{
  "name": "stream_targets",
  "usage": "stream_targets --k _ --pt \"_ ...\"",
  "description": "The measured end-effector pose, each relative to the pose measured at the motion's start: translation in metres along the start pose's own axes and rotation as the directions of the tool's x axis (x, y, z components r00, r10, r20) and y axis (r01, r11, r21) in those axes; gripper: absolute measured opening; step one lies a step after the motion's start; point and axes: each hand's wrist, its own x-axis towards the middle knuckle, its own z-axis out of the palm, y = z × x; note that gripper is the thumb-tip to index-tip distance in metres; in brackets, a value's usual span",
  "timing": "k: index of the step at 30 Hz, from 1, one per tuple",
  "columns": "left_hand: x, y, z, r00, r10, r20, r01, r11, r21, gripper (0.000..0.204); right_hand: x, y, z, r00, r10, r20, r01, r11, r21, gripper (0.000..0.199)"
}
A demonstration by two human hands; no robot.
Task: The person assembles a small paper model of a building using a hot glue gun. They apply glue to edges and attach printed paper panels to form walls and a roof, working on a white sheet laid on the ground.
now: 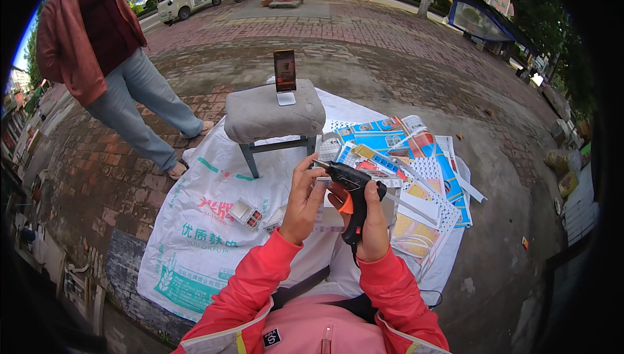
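We see our right hand (374, 224) wrapped shut around the grip of a black glue gun (353, 188), its nozzle pointing left. Our left hand (302, 201) pinches a small pale piece (320, 173) at the nozzle. Beyond lie printed sheets (403, 152) and a grey stool (273, 113).

A black glue gun (351, 193) with an orange trigger sits in the right hand (372, 222); beyond it, blue-and-yellow printed sheets (416, 159); left of the left hand (300, 201), a white sack (201, 224) with green-and-red print.
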Motion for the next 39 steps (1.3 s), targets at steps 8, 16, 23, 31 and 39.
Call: stream_targets --k 8,16,23,31,39 --pt "-0.003 -0.009 0.013 0.995 -0.078 -0.058 0.070 0.990 -0.126 0.024 0.002 0.010 0.002 0.999 -0.012 -0.046 0.010 0.999 -0.040 0.058" --pt "0.001 -0.014 0.017 0.997 -0.045 -0.061 0.040 0.996 -0.077 0.025 0.002 0.012 0.004 0.994 -0.088 -0.058 0.086 0.995 -0.041 0.055" --pt "-0.007 -0.017 0.023 0.981 -0.019 -0.196 -0.004 0.994 -0.113 0.024 0.002 0.014 0.003 0.998 0.024 -0.061 -0.029 0.997 -0.077 0.057" --pt "-0.029 -0.029 0.016 0.879 0.015 -0.477 0.030 0.996 0.087 0.029 0.009 -0.009 -0.005 0.970 -0.098 -0.221 0.101 0.995 0.002 0.065" --pt "-0.060 -0.017 0.017 0.985 -0.084 -0.149 0.121 0.957 0.263 0.036 0.010 -0.027 -0.001 0.948 -0.161 -0.275 0.191 0.978 0.088 0.054"
